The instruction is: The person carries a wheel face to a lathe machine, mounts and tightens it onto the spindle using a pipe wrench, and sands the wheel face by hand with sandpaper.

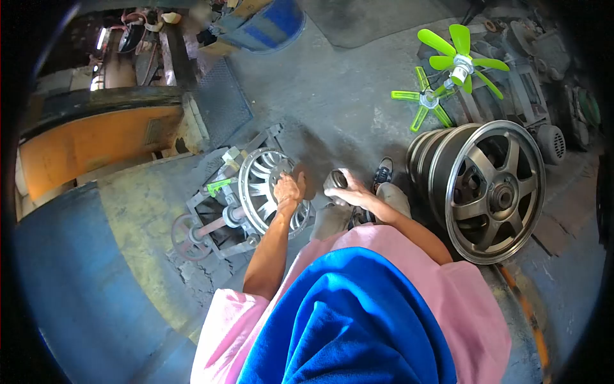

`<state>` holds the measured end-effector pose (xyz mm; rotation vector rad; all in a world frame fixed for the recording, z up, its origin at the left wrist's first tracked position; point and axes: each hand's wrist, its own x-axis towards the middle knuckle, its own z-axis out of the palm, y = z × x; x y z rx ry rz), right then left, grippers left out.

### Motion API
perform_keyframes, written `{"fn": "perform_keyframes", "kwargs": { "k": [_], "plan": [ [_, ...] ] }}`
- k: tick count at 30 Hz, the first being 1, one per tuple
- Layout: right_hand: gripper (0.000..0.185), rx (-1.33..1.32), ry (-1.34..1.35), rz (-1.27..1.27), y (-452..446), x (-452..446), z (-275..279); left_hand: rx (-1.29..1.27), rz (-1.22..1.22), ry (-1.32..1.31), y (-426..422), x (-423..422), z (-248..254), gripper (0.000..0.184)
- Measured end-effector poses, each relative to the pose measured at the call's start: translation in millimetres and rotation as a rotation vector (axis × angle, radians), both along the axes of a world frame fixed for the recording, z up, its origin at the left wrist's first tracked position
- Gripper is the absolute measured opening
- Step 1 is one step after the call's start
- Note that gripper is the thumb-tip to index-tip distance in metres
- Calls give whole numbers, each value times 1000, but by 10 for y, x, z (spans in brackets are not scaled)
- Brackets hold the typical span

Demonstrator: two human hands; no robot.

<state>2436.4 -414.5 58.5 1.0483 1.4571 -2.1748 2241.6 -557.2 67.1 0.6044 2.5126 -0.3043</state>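
Note:
A silver multi-spoke wheel (258,217) stands tilted on a metal frame with a shaft, left of my legs. My left hand (289,192) is at its hub, with the fingers curled against the centre. Beside that hand is a brownish round part (309,184), whose outline is blurred. In front of my lap, my right hand (350,191) is closed around a dark, short cylindrical object (337,179) with a round end facing up.
Several rims, the front one a five-spoke wheel (474,185), lie on their sides at the right. Behind them are a green-bladed fan (462,62) and a motor (551,143). A blue drum (272,29) is at the top, an orange panel (96,147) at the left.

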Motion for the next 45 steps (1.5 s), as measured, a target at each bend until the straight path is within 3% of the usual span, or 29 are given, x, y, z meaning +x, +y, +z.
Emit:
{"fn": "perform_keyframes", "kwargs": {
  "k": [4,5,7,10,13,18,19,20,21,25,27,29,31,33,35,37,39,40,42,45],
  "plan": [
    [107,-239,-129,-193,-361,-521,-574,-12,46,-12,14,2,42,91],
    [109,-328,-16,-163,-324,-574,-574,-21,50,-16,18,19,65,91],
    [112,-353,-33,-147,-419,-717,-616,-9,23,-31,26,4,92,90],
    [115,-128,-110,-107,-676,-888,-898,65,36,-81,-3,-57,124,86],
    [117,-246,-142,-169,-670,-945,-646,85,38,-163,-90,-148,260,80],
    [116,-165,-161,-145,-792,-1038,-500,170,35,-234,-328,-242,392,77],
    [115,-29,-133,-63,-756,-1052,-509,192,27,-234,-395,-206,452,77],
    [115,109,-101,17,-713,-1055,-537,277,32,-268,-312,-140,833,73],
    [111,198,-86,-74,-861,-1060,-885,326,87,-290,-334,-95,1001,61],
    [106,3,-47,-123,-782,-1071,-392,663,146,-174,-716,-277,1480,35],
    [105,9,-118,-78,-774,-1039,-352,846,217,29,-1036,-417,1480,26],
    [105,-30,-170,-46,-752,-1069,-283,771,179,195,-1404,-580,1390,31],
    [105,93,-137,-4,-802,-1105,-434,788,233,115,-1734,-585,1161,36],
    [106,213,-116,29,-861,-1088,-507,736,529,-351,-1850,-483,1050,43],
    [107,308,-57,64,-880,-1044,-517,1043,662,-439,-1937,-241,639,41],
    [107,293,-54,39,-900,-1036,-586,1042,730,-420,-1931,-187,492,39],
    [107,257,-31,0,-913,-1087,-585,1069,957,-556,-1802,-156,641,37],
    [107,255,-29,-7,-885,-1097,-590,1154,927,-538,-1823,-113,578,33],
    [107,-14,-151,122,-663,-1136,-357,1134,872,-536,-1836,-155,501,31],
    [108,55,-93,215,-458,-1076,-247,1104,818,-518,-1728,-281,610,25]
  ]
}}
